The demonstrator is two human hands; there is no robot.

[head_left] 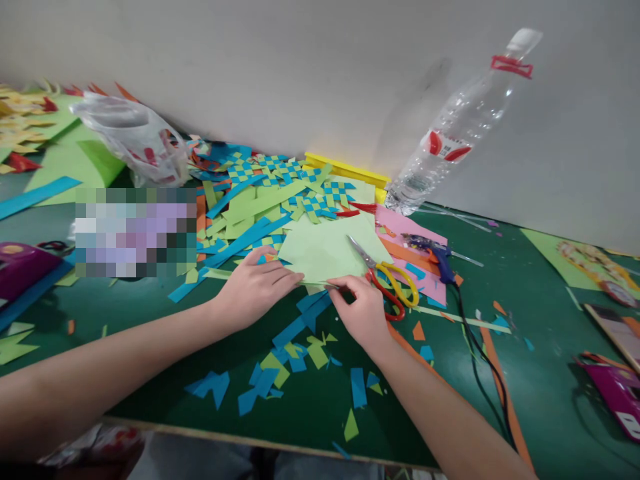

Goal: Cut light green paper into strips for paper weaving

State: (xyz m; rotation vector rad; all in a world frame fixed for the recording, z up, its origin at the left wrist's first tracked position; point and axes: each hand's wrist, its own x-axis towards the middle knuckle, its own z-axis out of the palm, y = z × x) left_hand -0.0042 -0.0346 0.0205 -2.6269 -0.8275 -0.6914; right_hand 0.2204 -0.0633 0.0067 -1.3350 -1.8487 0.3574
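Note:
My left hand (260, 283) lies flat, fingers stretched, pressing the near left edge of a light green paper sheet (325, 247) on the green table (525, 373). My right hand (361, 308) pinches the sheet's near edge, fingers curled together on the paper. Scissors with yellow and red handles (387, 280) lie on the sheet just right of my right hand, blades pointing away. Behind the sheet is a heap of blue and green woven paper strips (280, 183).
A clear plastic bottle (460, 133) leans on the wall at the back right. A glue gun (440, 257) with a black cord lies on pink paper (400, 227). A plastic bag (135, 137) sits back left. Paper scraps (280, 373) litter the near table edge.

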